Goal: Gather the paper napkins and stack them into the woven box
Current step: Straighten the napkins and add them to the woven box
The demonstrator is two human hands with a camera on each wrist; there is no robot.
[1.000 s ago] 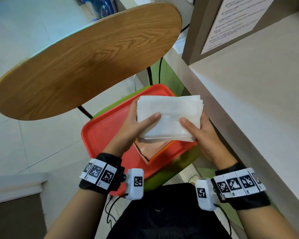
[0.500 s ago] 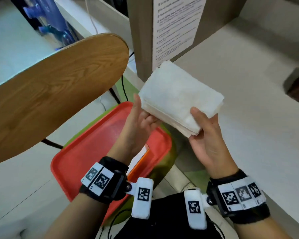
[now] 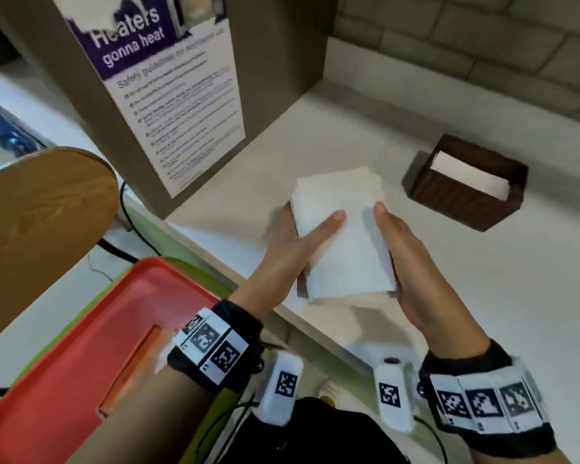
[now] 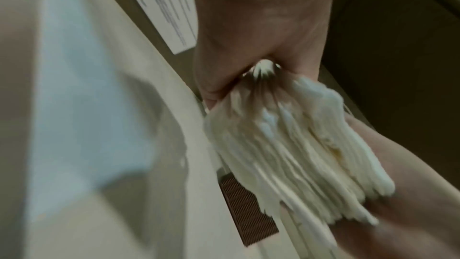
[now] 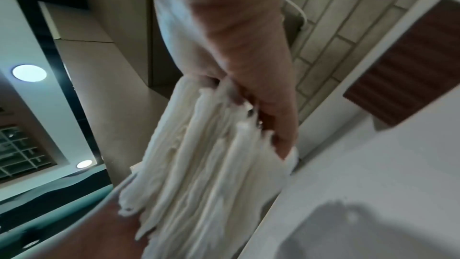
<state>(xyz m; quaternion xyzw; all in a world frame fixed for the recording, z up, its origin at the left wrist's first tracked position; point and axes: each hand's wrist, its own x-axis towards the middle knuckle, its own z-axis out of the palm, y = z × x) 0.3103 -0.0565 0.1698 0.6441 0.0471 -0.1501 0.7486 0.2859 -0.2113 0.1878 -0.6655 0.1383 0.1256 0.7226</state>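
Napkins (image 3: 344, 236) sit as one thick stack between both hands, held above the near part of the counter (image 3: 482, 296), with the box (image 3: 462, 204) well apart to the far right. The left hand (image 3: 292, 244) has its thumb laid flat on top and fingers under the left edge; the right hand (image 3: 404, 259) presses the right edge, thumb on top, so each hand pinches the stack. The wrist views show the sheet edges fanned and ragged, not flush. The step in hand looks like the carry to the box, which already shows a white sheet inside. To do it well, squeeze evenly from both sides so no loose sheet slips out, square the edges, turn the stack to match the box's opening, and lower it level onto what lies inside before letting go. The tray (image 3: 81, 380) lies near left.
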